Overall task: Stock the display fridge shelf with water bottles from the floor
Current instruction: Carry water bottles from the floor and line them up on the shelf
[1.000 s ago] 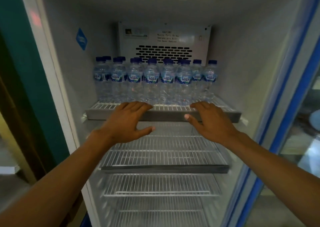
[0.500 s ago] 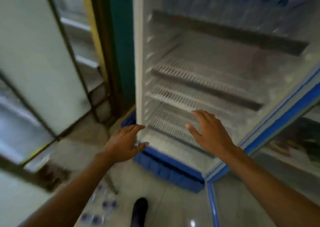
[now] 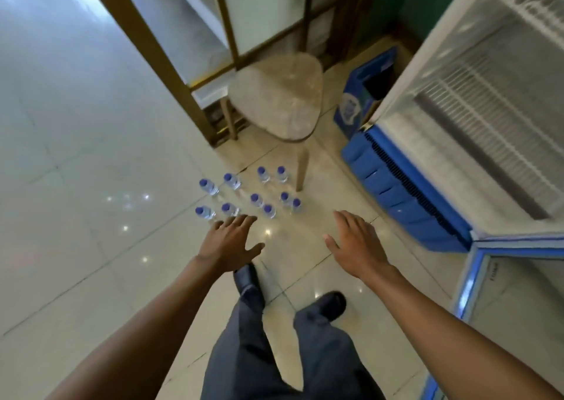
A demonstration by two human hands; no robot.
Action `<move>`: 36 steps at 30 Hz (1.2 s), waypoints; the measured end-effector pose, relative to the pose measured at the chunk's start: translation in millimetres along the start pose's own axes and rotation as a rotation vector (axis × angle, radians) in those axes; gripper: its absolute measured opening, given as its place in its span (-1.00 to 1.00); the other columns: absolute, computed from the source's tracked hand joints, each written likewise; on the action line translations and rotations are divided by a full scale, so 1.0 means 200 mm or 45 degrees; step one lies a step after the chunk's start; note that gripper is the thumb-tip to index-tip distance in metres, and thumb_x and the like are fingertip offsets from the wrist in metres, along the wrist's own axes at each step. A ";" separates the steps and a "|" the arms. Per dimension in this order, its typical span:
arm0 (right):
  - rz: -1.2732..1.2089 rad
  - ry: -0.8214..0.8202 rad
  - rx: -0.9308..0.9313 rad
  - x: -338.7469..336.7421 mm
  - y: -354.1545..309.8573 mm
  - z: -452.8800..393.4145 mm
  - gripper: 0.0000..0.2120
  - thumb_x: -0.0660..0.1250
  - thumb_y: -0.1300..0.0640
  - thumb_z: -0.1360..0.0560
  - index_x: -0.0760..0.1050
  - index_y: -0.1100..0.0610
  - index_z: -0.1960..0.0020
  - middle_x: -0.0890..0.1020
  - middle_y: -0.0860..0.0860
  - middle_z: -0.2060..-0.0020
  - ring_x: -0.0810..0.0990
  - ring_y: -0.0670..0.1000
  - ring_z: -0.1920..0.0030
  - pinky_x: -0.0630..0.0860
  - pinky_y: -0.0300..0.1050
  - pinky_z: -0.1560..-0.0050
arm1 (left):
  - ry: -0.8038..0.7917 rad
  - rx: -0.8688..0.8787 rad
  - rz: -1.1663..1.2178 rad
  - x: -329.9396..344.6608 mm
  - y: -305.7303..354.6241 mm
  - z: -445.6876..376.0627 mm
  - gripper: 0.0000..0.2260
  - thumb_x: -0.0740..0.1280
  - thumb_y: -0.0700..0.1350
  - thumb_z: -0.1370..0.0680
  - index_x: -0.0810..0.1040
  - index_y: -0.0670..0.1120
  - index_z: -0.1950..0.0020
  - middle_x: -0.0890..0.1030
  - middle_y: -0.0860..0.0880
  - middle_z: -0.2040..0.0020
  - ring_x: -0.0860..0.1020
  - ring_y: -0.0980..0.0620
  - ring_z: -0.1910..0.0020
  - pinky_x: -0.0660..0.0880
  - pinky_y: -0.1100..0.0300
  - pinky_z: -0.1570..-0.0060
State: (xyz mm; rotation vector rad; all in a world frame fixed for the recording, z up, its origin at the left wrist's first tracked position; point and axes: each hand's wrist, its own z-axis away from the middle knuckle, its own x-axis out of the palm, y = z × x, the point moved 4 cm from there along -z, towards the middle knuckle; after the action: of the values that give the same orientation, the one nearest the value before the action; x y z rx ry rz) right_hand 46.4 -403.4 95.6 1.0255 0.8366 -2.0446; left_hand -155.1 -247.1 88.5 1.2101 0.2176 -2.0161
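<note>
Both your hands are empty and spread flat, fingers splayed wide, palms down over the floor tiles. Your left hand [image 3: 229,244] hangs with its fingertips just short of the cluster of water bottles [image 3: 250,192], and the nearest bottle [image 3: 229,209] stands right beyond its index and middle fingers. Your right hand [image 3: 355,244] sits off to the side of the cluster, toward the fridge, with bare tile ahead of it; its closest bottle [image 3: 296,204] lies forward and to its left. So the left hand looks the nearer one for the first pick, and the right would have to swing inward. Every bottle stands upright, blue cap toward you, so the long axis points up at the camera and a grasp would likely come down around the neck or body from above. Taking the stool [image 3: 280,100] as your mark, the bottles stand on the floor just in front of its legs. The display fridge [image 3: 488,109] stands open beside the stool, with its blue base [image 3: 406,198] well clear of the bottles.
</note>
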 end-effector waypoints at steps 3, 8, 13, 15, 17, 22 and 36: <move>0.057 -0.058 -0.075 0.15 -0.19 -0.20 -0.41 0.07 -0.13 -0.59 0.08 0.14 -0.52 0.23 0.08 -0.48 0.21 0.08 -0.45 0.18 0.01 -0.41 | -0.030 0.021 0.004 0.09 -0.15 -0.17 -0.36 0.19 0.28 -0.53 0.19 0.01 -0.53 0.29 -0.01 -0.51 0.27 -0.06 -0.47 0.24 0.01 -0.38; 0.073 -0.063 -0.109 0.50 -0.30 -0.62 -0.37 0.14 -0.13 -0.57 0.08 0.13 -0.52 0.21 0.09 -0.49 0.20 0.09 -0.46 0.19 0.02 -0.41 | -0.042 0.154 -0.088 0.37 -0.33 -0.63 -0.35 0.19 0.25 -0.54 0.15 -0.02 -0.53 0.31 -0.04 -0.49 0.30 -0.07 -0.45 0.27 0.00 -0.37; 0.086 -0.083 -0.049 1.06 -0.12 -1.07 -0.33 0.25 -0.06 -0.53 0.07 0.13 -0.51 0.19 0.09 -0.50 0.23 0.10 -0.44 0.24 0.00 -0.38 | -0.002 0.185 -0.105 0.86 -0.50 -1.15 -0.41 0.21 0.20 -0.56 0.16 -0.03 -0.51 0.34 -0.05 -0.45 0.36 -0.08 -0.39 0.31 0.01 -0.31; 0.078 -0.072 0.011 1.30 0.00 -1.25 -0.30 0.29 -0.04 -0.50 0.06 0.12 -0.51 0.18 0.09 -0.49 0.25 0.12 -0.44 0.27 0.02 -0.37 | 0.019 0.178 -0.106 1.09 -0.56 -1.34 -0.41 0.22 0.19 -0.56 0.17 -0.02 -0.50 0.36 -0.05 -0.43 0.40 -0.08 -0.34 0.35 0.02 -0.24; 0.065 -0.054 0.042 1.51 0.09 -1.42 -0.29 0.33 -0.03 -0.48 0.08 0.12 -0.50 0.19 0.09 -0.48 0.29 0.15 -0.41 0.32 0.05 -0.34 | 0.042 0.135 -0.086 1.31 -0.62 -1.50 -0.42 0.25 0.17 -0.54 0.19 -0.02 -0.48 0.38 -0.04 -0.41 0.43 -0.09 -0.31 0.39 0.02 -0.18; -0.102 0.079 0.045 1.86 0.25 -1.75 -0.31 0.41 -0.06 -0.44 0.18 0.07 -0.44 0.26 0.02 -0.42 0.44 0.20 -0.25 0.44 0.12 -0.18 | 0.133 0.018 0.134 1.73 -0.67 -1.74 -0.43 0.36 0.09 -0.51 0.23 -0.03 -0.44 0.39 -0.01 -0.37 0.46 -0.10 -0.24 0.38 0.05 -0.03; -0.333 0.170 -0.001 2.09 0.43 -1.78 -0.55 0.45 0.06 -0.37 0.36 0.03 -0.18 0.41 0.03 -0.13 0.54 0.17 0.03 0.54 0.09 0.06 | 0.342 -0.107 0.672 2.02 -0.64 -1.81 -0.49 0.53 -0.07 -0.35 0.39 -0.02 -0.21 0.54 0.03 -0.12 0.51 -0.07 0.05 0.45 0.08 0.15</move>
State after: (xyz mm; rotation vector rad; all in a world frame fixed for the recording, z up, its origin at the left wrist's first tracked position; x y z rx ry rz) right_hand 69.4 -293.7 -448.3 1.1107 1.0895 -2.2088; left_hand -100.9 -188.9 -462.1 1.3200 0.0966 -1.3798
